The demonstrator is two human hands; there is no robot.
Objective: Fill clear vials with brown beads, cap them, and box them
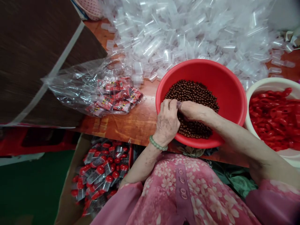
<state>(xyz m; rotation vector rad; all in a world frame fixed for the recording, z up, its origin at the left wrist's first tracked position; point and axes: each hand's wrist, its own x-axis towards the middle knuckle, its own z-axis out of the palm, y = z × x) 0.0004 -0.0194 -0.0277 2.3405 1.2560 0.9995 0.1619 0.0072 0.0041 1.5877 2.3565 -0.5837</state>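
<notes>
My left hand, a green bead bracelet on its wrist, is over the near left rim of a red basin, fingers curled inward and down. My right hand meets it fingertip to fingertip above a heap of small shiny brown balls in the basin. Both hands are closed. A small greyish-purple bit shows between them, but whatever they hold is mostly covered by the fingers and cannot be named.
Clear plastic containers are piled behind the basin. At right, a white tub holds red plastic caps. A clear bag of red packets lies left. Below left, a cardboard box contains red-capped containers. A brown carton stands upper left.
</notes>
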